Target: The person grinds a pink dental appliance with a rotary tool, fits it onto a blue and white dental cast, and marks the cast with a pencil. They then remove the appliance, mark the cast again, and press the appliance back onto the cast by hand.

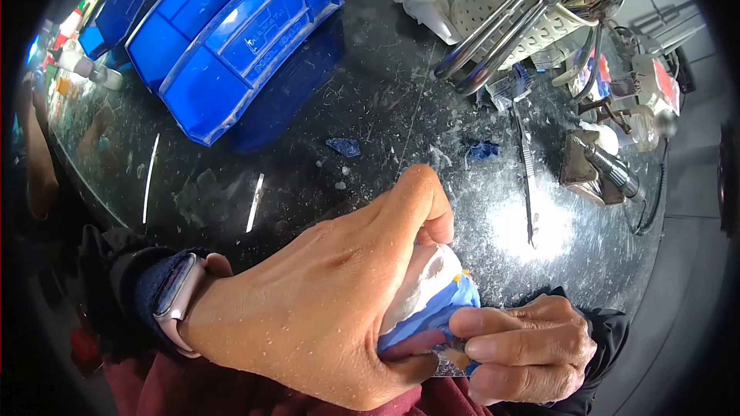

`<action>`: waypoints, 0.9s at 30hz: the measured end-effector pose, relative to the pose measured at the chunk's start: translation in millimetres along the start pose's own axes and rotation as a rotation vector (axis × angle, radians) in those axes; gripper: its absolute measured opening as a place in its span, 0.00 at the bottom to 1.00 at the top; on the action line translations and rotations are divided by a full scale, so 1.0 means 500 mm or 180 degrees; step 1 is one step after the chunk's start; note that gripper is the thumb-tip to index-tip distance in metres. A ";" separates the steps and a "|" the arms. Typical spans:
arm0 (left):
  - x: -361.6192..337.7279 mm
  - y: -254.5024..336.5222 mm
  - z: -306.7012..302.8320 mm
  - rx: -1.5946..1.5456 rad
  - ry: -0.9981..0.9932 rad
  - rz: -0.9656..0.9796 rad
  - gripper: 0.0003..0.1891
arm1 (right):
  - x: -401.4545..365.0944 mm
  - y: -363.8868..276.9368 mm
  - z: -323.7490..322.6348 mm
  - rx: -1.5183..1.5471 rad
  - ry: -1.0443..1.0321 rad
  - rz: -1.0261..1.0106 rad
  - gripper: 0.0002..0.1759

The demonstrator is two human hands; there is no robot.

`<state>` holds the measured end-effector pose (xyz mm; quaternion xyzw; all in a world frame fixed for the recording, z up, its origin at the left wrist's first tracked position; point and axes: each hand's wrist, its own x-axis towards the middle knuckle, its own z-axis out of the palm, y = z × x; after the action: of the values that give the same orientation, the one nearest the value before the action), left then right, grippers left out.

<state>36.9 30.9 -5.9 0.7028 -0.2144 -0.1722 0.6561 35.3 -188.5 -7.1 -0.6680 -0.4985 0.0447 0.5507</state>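
Note:
My left hand [324, 293], wearing a watch [176, 293] at the wrist, is closed around a white plaster cast [420, 281] with a layer of blue impression material [432, 312] along its lower side. A pinkish strip shows under the blue layer, beside my left thumb. My right hand [532, 347] is beside the piece, its fingers bent and pressed together at the lower right edge. Between those fingers and the blue material is a small tan and blue bit, partly hidden; I cannot make out what the right fingers hold.
Blue plastic bins [247, 38] stand at the back left. A perforated white basket [493, 8] full of metal tools is at the back right, near crumpled tissue [426, 9]. A thin metal instrument [526, 169] lies on the dark, dusty tabletop [370, 108]. Blue scraps [343, 146] lie nearby.

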 end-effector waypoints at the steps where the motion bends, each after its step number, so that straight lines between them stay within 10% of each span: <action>1: 0.001 0.006 0.000 -0.0012 0.0000 -0.0027 0.37 | 0.001 0.001 -0.001 -0.0009 -0.0034 -0.0038 0.14; 22: 0.005 0.006 0.009 -0.0264 0.0225 0.0038 0.39 | 0.003 -0.015 0.006 -0.0175 0.0113 0.0246 0.10; 27: -0.001 -0.018 -0.005 0.0487 0.0151 0.0435 0.39 | -0.026 -0.010 0.035 0.0137 0.1216 0.0400 0.11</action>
<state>38.6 33.6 -14.6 0.7385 -0.2588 -0.0935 0.6156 14.7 -186.2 -16.4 -0.6822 -0.3412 -0.0380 0.6455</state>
